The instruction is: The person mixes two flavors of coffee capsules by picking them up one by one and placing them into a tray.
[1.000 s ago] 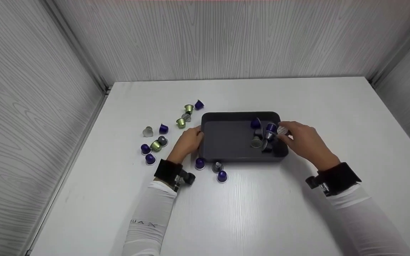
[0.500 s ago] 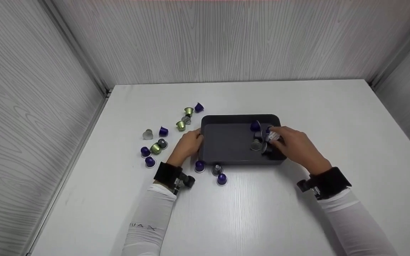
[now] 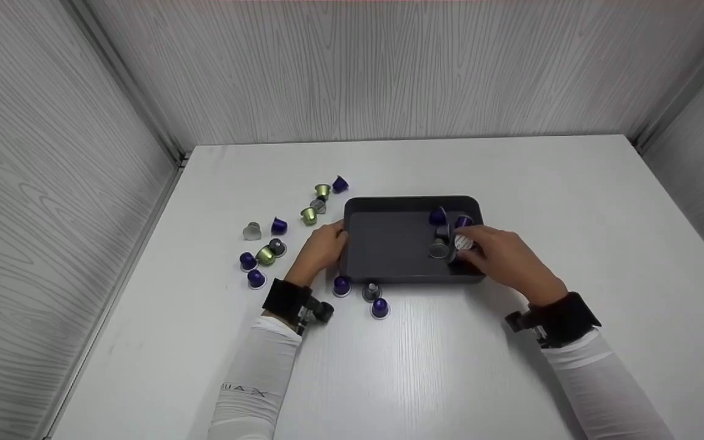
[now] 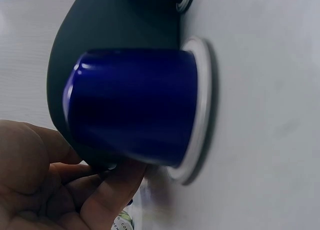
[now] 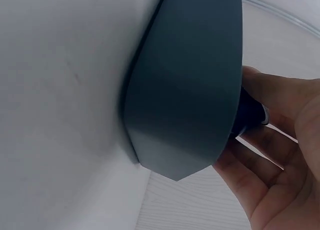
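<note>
My right hand pinches a coffee capsule over the right part of a dark grey tray. The capsule's whitish lid faces up in the head view; its dark blue body shows between thumb and fingers in the right wrist view. Several capsules cluster beneath and beside that hand, including a purple capsule and a grey capsule. On the tray's left side, my left hand grips the wall. A blue capsule fills much of the left wrist view.
Left of the tray lie several loose capsules, among them a green capsule and a silver capsule. Along the tray's front stand a grey capsule and a purple capsule. A wood-grain panel rises behind the white table.
My right hand has carried its capsule from the tray's right rim leftward and nearer, over the capsules inside. The left hand keeps its grip on the tray's left side.
</note>
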`<state>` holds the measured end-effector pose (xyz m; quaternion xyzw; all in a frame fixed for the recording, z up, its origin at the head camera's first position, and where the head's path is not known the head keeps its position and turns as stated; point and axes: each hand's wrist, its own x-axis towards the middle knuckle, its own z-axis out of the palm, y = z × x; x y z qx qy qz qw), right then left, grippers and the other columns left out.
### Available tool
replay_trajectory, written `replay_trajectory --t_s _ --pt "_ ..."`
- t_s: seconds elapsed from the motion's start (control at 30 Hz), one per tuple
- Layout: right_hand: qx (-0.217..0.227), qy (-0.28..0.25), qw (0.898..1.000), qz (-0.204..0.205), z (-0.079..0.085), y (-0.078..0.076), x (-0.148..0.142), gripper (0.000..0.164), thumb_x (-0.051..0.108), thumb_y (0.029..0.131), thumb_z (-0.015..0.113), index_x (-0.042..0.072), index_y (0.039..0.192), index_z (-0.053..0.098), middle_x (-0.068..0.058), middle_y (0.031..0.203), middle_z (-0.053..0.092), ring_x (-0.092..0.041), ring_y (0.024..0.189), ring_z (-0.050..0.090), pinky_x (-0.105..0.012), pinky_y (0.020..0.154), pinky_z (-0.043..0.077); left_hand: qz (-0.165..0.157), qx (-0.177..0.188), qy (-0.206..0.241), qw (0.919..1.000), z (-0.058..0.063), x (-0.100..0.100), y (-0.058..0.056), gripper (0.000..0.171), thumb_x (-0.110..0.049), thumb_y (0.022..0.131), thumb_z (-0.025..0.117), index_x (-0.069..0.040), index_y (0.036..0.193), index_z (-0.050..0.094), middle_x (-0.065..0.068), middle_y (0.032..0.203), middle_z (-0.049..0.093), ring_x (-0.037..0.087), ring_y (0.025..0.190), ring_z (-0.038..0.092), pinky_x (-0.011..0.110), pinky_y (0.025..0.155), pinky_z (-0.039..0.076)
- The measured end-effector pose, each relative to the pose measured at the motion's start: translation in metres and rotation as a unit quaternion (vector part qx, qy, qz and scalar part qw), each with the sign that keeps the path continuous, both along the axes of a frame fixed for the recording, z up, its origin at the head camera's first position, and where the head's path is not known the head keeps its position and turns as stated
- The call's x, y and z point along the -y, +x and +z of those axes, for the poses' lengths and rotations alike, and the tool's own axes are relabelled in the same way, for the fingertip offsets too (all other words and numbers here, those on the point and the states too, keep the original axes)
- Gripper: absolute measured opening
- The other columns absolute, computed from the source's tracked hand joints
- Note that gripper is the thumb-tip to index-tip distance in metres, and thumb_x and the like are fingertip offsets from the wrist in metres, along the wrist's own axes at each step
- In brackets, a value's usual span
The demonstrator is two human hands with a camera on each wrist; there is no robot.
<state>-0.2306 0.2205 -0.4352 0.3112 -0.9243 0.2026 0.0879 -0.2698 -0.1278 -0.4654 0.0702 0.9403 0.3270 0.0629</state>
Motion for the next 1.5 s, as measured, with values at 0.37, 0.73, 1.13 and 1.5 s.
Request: replay_trajectory --t_s 0.37,0.73,1.13,1.5 --pt "0.033 0.007 0.999 -0.003 0.004 0.008 0.008 0.042 0.020 0.092 0.070 0.004 0.128 0.057 -0.010 0.107 0.068 -0.024 0.088 0.065 -0.042 0.077 0.053 0.000 0.012 0.002 0.9999 0.003 -0.002 0.000 0.042 -0.017 0.103 0.039 -0.005 0.142 0.050 0.017 0.119 0.063 0.030 0.095 0.060 0.043 0.088 0.046" --pt "0.007 0.004 0.999 0.035 0.000 0.011 0.022 0.043 0.016 0.088 0.075 0.003 0.125 0.059 -0.013 0.114 0.064 -0.026 0.088 0.066 -0.042 0.075 0.054 -0.003 -0.005 0.006 1.0000 0.003 0.001 0.001 0.042 -0.016 0.103 0.040 -0.006 0.143 0.050 0.016 0.122 0.063 0.029 0.094 0.059 0.043 0.088 0.046" --pt "0.027 0.010 0.998 0.047 -0.008 0.010 0.025 0.041 0.015 0.088 0.074 0.004 0.126 0.062 -0.010 0.109 0.065 -0.027 0.093 0.065 -0.043 0.079 0.054 -0.006 -0.004 0.010 0.9999 0.001 0.001 0.002 0.043 -0.016 0.103 0.040 -0.005 0.144 0.048 0.015 0.116 0.064 0.028 0.089 0.058 0.042 0.083 0.046" --pt "0.068 0.013 0.997 0.037 -0.010 0.007 0.025 0.034 0.017 0.090 0.072 0.005 0.122 0.065 -0.010 0.111 0.068 -0.025 0.099 0.064 -0.042 0.083 0.052 -0.005 -0.005 0.012 0.9999 0.000 0.001 0.001 0.043 -0.017 0.103 0.040 -0.005 0.144 0.049 0.016 0.115 0.064 0.029 0.090 0.059 0.042 0.085 0.046"
